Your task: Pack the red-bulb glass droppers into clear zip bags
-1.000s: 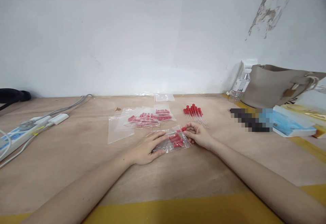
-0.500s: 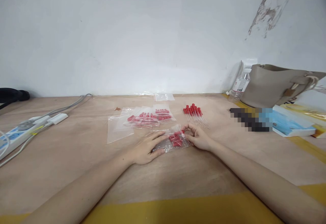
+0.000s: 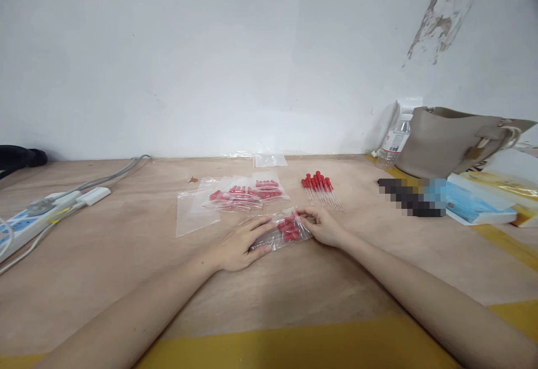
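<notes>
A clear zip bag [image 3: 274, 238] with several red-capped pieces [image 3: 289, 229] inside lies flat before me. My left hand [image 3: 244, 244] rests flat at its left end, thumb and fingers spread apart and touching the plastic. At the bag's right end, by the zip opening, my right hand [image 3: 321, 225] has thumb and fingers closed on the edge; its fingertips are partly hidden. Just beyond it sits a bunch of red-topped droppers [image 3: 318, 183] with thin clear stems. Filled zip bags [image 3: 240, 194] overlap behind my left hand, beside flat bags [image 3: 195, 219] without red pieces.
A power strip [image 3: 25, 223] with cables is at the left. Toward the right are a pixelated dark object [image 3: 409, 196], a blue-and-white packet [image 3: 479, 204], a plastic bottle [image 3: 396, 139] and a grey bag [image 3: 441, 139]. The wall [image 3: 269, 66] bounds the table's back.
My right hand has shifted slightly left along the zip bag's open end, and the red pieces inside have settled a little. My left hand stays in place.
</notes>
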A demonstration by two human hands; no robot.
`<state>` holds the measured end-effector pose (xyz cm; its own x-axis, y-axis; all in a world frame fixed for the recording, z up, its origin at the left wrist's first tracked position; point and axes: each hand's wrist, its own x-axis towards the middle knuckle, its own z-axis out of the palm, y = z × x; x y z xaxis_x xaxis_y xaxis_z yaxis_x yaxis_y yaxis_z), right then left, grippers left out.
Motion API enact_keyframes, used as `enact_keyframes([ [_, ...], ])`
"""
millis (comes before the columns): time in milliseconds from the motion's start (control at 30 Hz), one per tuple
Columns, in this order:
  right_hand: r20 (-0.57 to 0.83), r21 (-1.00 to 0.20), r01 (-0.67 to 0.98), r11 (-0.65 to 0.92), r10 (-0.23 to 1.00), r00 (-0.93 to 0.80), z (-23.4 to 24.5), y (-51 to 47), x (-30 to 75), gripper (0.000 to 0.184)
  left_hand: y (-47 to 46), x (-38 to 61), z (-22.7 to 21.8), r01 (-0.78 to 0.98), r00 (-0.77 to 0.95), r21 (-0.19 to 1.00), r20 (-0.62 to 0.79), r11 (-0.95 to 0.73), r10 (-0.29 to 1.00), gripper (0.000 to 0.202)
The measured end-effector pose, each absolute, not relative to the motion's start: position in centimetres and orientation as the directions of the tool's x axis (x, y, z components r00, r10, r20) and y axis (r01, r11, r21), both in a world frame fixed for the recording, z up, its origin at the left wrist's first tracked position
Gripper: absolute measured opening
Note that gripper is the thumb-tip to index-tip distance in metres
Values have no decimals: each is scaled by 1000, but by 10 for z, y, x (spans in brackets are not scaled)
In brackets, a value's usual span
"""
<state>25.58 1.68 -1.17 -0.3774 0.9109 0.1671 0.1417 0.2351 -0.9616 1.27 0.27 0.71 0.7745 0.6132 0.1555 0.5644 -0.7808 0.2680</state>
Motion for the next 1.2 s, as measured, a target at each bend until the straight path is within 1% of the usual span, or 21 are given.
enact_keyframes([
  [133, 133, -971, 141, 192, 928, -348, -11, 17, 253, 27, 3, 13, 7, 559, 776, 270, 162, -784, 609, 48],
  [233, 114, -981, 108, 164, 925, -363, -13, 17, 254, 29, 2, 13, 7, 558, 776, 271, 164, -784, 609, 48],
  [300, 115, -984, 82, 157, 919, -376, -14, 17, 255, 28, 2, 13, 7, 557, 774, 276, 171, -783, 610, 48],
  [433, 167, -981, 23, 195, 889, -426, -15, 17, 257, 23, 2, 13, 7, 549, 774, 284, 183, -786, 606, 47],
  [533, 137, -987, 21, 161, 892, -431, -12, 17, 255, 25, 2, 13, 6, 549, 774, 278, 187, -788, 605, 49],
  [667, 71, -995, 46, 93, 937, -342, -11, 18, 248, 30, 2, 13, 7, 545, 778, 283, 180, -789, 602, 49],
  [833, 58, -989, 128, 70, 994, -97, -15, 24, 242, 29, 2, 13, 8, 528, 783, 296, 194, -796, 592, 49],
  [900, 61, -986, 153, 70, 996, -60, -18, 26, 241, 28, 2, 14, 7, 525, 784, 300, 194, -797, 590, 50],
  [967, 59, -988, 137, 70, 995, -82, -21, 25, 240, 27, 2, 13, 7, 523, 785, 302, 192, -797, 588, 50],
  [1067, 17, -999, 41, 25, 979, -202, -22, 23, 239, 25, 3, 13, 7, 522, 786, 300, 194, -798, 587, 50],
  [1133, -5, -1000, 15, -1, 961, -277, -19, 22, 241, 23, 3, 13, 7, 524, 786, 296, 194, -799, 587, 50],
  [1167, -8, -1000, 31, 1, 963, -268, -17, 21, 243, 20, 2, 13, 7, 527, 784, 294, 193, -797, 590, 49],
  [1200, -7, -998, 59, 6, 976, -217, -14, 21, 245, 16, 2, 13, 6, 532, 782, 293, 190, -794, 594, 49],
])
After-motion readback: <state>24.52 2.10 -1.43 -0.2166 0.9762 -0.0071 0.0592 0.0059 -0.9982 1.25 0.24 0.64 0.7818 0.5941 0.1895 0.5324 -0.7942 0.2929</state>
